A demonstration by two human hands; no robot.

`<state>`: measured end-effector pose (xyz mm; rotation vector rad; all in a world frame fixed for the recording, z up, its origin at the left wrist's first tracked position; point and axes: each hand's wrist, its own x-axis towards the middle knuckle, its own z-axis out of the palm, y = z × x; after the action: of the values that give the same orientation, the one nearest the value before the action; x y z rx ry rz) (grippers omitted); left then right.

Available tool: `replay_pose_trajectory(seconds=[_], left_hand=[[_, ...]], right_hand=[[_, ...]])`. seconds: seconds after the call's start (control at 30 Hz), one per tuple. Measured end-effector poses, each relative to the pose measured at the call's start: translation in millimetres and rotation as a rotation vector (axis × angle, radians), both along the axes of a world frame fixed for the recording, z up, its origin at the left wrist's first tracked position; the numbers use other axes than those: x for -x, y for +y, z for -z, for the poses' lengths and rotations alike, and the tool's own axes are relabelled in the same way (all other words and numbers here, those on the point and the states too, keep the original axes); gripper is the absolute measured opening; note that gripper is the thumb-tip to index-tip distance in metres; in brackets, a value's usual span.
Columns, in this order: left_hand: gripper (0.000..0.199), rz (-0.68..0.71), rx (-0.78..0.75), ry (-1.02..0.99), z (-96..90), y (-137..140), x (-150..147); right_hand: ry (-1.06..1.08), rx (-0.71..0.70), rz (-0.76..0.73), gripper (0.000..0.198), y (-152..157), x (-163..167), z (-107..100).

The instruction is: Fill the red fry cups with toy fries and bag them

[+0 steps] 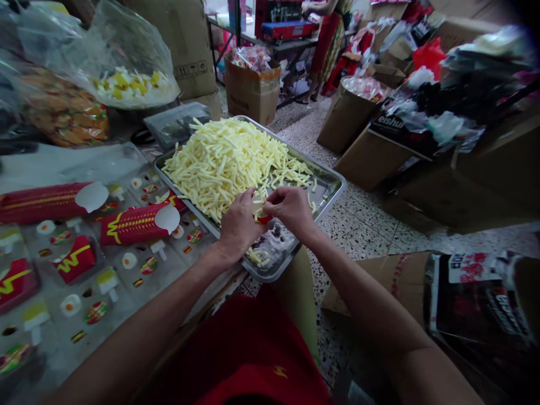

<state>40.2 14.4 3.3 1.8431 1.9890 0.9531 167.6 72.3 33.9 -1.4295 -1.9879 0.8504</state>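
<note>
My left hand [240,228] is closed around a small red fries carton [265,220], mostly hidden by my fingers. The fingertips of my right hand [291,209] pinch at the carton's mouth, where a few pale yellow toy fries [259,209] show; the pinch itself is partly covered. Both hands are over the near side of a metal tray [331,194]. A tall heap of toy fries [228,163] fills the tray's far left part. By my wrists, a crumpled clear plastic bag [276,243] lies in its near corner.
Nested red cartons [135,224] lie at left on clear blister packs [162,264] holding miniature toy foods. Behind them are bags of toy burgers [63,112] and yellow-white pieces [126,87]. Cardboard boxes [371,157] crowd the right. A person [327,50] stands at the back.
</note>
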Motion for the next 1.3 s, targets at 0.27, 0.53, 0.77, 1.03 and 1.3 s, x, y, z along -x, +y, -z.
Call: replay_pose_trajectory(seconds=[0.27, 0.53, 0.77, 1.03, 1.3], left_hand=[[0.078, -0.051, -0.042, 0.139, -15.6, 22, 18], [0.077, -0.114, -0.121, 0.039, -32.8, 34, 37], [0.078, -0.054, -0.140, 0.000, -12.7, 20, 48], [0.084, -0.099, -0.144, -0.056, -11.1, 9, 87], [0.090, -0.053, -0.099, -0.081, -9.0, -26, 100]], right_hand=[[-0.530, -0.140, -0.398, 0.024, 16, 25, -48], [-0.253, -0.241, -0.186, 0.017, 32, 50, -42], [-0.074, 0.140, -0.559, 0.016, 34, 53, -55], [-0.468, -0.066, -0.215, 0.020, 7, 21, 0], [-0.829, -0.134, -0.187, 0.021, -18, 48, 27]])
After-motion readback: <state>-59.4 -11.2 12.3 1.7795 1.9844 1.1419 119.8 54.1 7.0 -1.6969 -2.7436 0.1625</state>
